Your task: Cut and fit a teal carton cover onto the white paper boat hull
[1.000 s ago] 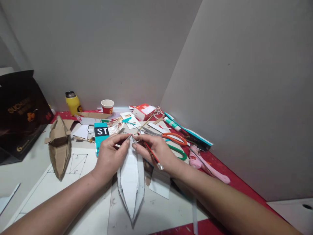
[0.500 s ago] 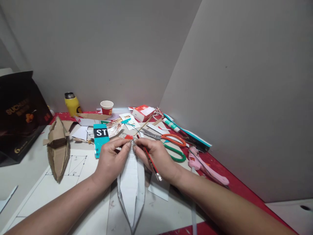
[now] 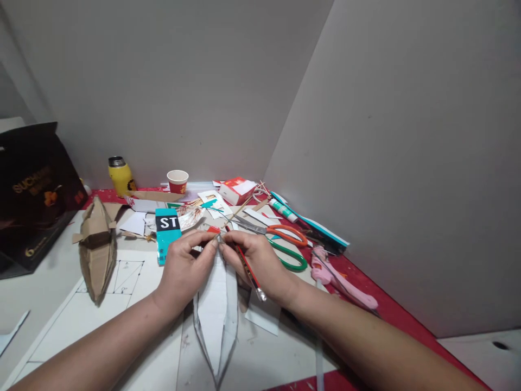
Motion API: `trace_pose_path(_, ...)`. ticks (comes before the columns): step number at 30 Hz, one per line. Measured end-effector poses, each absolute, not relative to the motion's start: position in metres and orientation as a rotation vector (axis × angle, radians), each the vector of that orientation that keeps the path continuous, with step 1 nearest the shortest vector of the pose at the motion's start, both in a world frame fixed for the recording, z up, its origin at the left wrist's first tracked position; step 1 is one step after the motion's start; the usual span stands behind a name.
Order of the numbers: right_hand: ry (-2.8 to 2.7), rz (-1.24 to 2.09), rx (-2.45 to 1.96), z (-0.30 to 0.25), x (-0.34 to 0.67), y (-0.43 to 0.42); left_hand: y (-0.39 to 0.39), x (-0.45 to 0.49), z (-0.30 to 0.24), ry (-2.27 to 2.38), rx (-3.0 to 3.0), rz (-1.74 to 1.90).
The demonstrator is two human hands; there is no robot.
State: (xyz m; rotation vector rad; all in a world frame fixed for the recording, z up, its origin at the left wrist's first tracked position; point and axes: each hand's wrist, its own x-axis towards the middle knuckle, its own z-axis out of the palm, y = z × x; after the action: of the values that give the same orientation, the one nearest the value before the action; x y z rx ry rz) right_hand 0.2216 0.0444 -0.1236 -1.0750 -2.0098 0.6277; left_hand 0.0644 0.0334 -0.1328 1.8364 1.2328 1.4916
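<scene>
A long pointed white cardboard boat shape (image 3: 215, 320) lies on the table in front of me, its tip toward me. My left hand (image 3: 185, 269) pinches its far end with thumb and forefinger. My right hand (image 3: 254, 260) pinches the same end from the right side, fingertips almost touching the left hand's. A red pencil (image 3: 249, 267) with a metal cap is also tucked in my right hand, lying across its back.
A brown cardboard boat (image 3: 96, 244) lies at the left on a sheet with drawn lines. Behind my hands sit a teal box (image 3: 166, 231), orange and green scissors (image 3: 285, 239), a pink glue gun (image 3: 340, 282), a glue stick, paper cup (image 3: 178, 181), yellow flask (image 3: 118, 176) and scraps. A dark bag (image 3: 32, 190) stands far left.
Both hands have stayed pinched on the far end of the white shape, shifting only slightly. The camera view has drifted a little.
</scene>
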Motion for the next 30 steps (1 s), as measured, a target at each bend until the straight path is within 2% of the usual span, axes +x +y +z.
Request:
trace_pose_path(19, -2.004, 0.634, -1.094, -0.132, 0.22, 0.048, 0.033, 0.069, -0.142, 1.283, 1.76, 1.502)
trace_pose_path(30, -1.973, 0.63, -1.076, -0.111, 0.221, 0.046, 0.046, 0.054, -0.13, 1.314, 1.514, 1.603)
